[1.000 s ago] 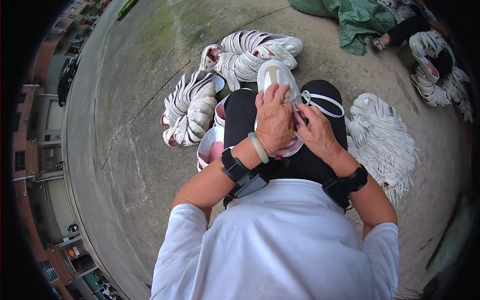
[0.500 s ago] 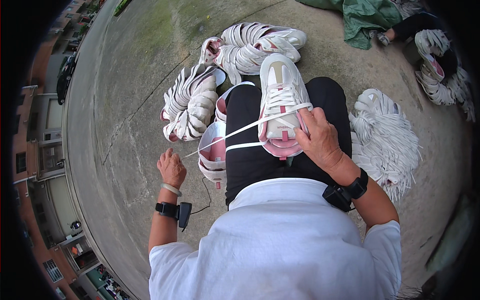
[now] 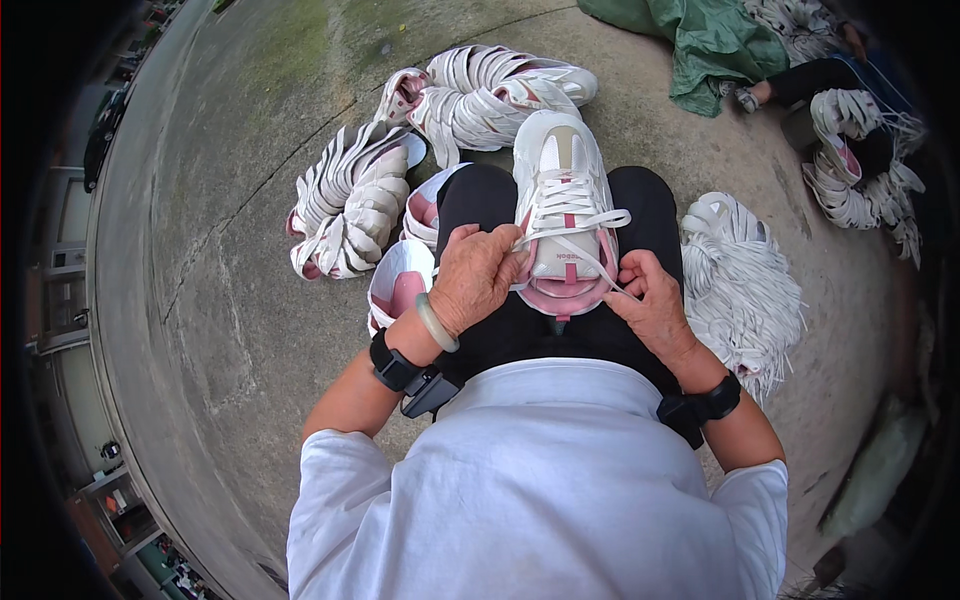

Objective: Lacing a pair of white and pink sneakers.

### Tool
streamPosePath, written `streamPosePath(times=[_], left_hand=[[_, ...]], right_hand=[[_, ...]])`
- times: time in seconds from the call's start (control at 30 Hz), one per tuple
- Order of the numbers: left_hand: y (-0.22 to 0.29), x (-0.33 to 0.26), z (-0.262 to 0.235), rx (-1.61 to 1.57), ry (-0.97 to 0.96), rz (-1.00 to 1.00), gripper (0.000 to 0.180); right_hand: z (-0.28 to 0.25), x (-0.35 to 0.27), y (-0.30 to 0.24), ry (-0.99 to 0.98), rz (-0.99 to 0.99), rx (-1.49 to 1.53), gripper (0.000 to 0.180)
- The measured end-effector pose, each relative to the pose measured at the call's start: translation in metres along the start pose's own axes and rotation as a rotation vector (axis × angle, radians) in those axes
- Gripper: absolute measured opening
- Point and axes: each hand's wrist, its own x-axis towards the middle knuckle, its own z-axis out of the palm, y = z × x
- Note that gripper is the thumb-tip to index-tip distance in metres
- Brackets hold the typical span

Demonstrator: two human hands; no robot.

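A white sneaker (image 3: pixel 557 155) with pink trim lies on my lap between my thighs, its toe pointing away from me. White shoelace (image 3: pixel 566 205) crosses its tongue, with a loop standing out on the right. My left hand (image 3: pixel 478 275) is closed at the left edge of the shoe's opening, pinching lace there; its fingertips are partly hidden. On the other side, my right hand (image 3: pixel 652 305) pinches the lace between thumb and fingers, and a length of it runs up to the eyelets.
Bundles of white shoe uppers (image 3: pixel 350 205) lie on the concrete ahead and left, with more uppers (image 3: pixel 490 100) beyond. A heap of white laces (image 3: pixel 740 290) sits right. A green sheet (image 3: pixel 715 50) and a co-worker's leg (image 3: pixel 800 85) are at the far right.
My left hand has come in from the far left to the shoe's left edge. My right hand has moved slightly down and right of the shoe, drawing lace with it.
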Motion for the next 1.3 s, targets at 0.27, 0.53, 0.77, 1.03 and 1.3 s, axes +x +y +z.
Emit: streamPosePath(times=[0.27, 0.53, 0.77, 1.03, 1.3], left_hand=[[0.009, -0.029, -0.048, 0.249, 0.011, 0.334, 0.017], [-0.01, -0.077, -0.077, 0.408, -0.002, 0.319, 0.03], [-0.096, -0.108, -0.11, 0.57, -0.087, 0.084, 0.023], [-0.142, -0.141, -0.155, 0.674, -0.183, -0.364, 0.008], [-0.134, -0.066, -0.192, 0.189, -0.018, -0.678, 0.027]], right_hand=[[-0.056, -0.005, -0.05, -0.03, -0.425, -0.651, 0.011], [-0.123, -0.007, -0.033, 0.029, -0.389, -0.682, 0.01], [-0.197, -0.029, 0.003, 0.025, -0.28, -0.728, 0.012], [-0.247, -0.043, 0.011, -0.061, -0.16, -0.885, 0.012], [-0.288, 0.056, -0.007, 0.09, -0.001, -0.786, 0.019]])
